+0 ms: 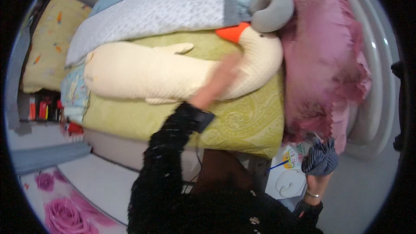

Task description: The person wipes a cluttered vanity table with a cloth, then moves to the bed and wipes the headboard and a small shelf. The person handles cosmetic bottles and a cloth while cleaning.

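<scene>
A long cream plush goose with an orange beak lies on its side on a yellow-green patterned bedspread. Across its neck stretches my left hand, blurred; whether the fingers press on the plush or hover just over it, I cannot tell. At the lower right, my right hand, with a silver bracelet at the wrist, is closed around a dark blue-grey ribbed bundle that looks like yarn or a fabric duster. The bundle covers most of those fingers.
Beyond the goose lies a folded white-grey quilt. A grey neck pillow touches the goose's head. A pink ruffled pillow runs along the pale headboard. Below it, white earphones rest on a white surface. A dark cable hangs by the bedside.
</scene>
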A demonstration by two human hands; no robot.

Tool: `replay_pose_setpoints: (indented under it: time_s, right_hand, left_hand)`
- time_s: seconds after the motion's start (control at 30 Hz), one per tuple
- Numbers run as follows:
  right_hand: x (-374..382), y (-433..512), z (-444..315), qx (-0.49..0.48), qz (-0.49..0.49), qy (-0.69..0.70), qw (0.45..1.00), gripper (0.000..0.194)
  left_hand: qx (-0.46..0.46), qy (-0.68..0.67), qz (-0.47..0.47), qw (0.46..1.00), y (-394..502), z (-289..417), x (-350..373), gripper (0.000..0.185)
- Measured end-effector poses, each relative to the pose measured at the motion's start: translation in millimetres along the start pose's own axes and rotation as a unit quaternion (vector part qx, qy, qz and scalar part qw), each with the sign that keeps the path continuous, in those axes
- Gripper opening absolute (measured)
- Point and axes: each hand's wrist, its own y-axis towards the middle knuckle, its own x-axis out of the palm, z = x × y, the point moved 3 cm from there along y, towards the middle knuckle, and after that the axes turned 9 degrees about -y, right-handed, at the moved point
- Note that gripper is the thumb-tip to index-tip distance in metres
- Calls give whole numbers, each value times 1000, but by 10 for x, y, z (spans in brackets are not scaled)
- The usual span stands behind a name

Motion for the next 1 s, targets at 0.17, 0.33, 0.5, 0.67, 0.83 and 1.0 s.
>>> replay_pose_setpoints:
  time_s: [0.17, 0.33, 0.5, 0.67, 0.83, 1.0]
  right_hand:
    - [416, 236, -339, -75, -87, 47, 992, 44]
    - [901, 272, -684, -102, -99, 33, 989, 43]
    - [1450, 126, -1056, -130, -164, -19, 978, 42]
    - [2204, 341, -778, -139, -153, -284, 936, 36]
    - [2106, 224, -1041, -156, -212, -346, 901, 40]
    - [931, -9, -1819, -285, -38, -266, 920, 39]
  left_hand:
    - [-236, 454, -30, 858, -831, -281, -1187, 66]
    - [-343, 180, -238, 891, -1344, -147, -1329, 66]
    - [-234, -36, -230, 944, -473, 1105, -1674, 56]
    - [-166, -360, -288, 872, 2, 2200, -1267, 64]
    - [-168, -302, -350, 871, 48, 2441, -1267, 53]
    - [-262, -268, -222, 900, -143, 2332, -1452, 35]
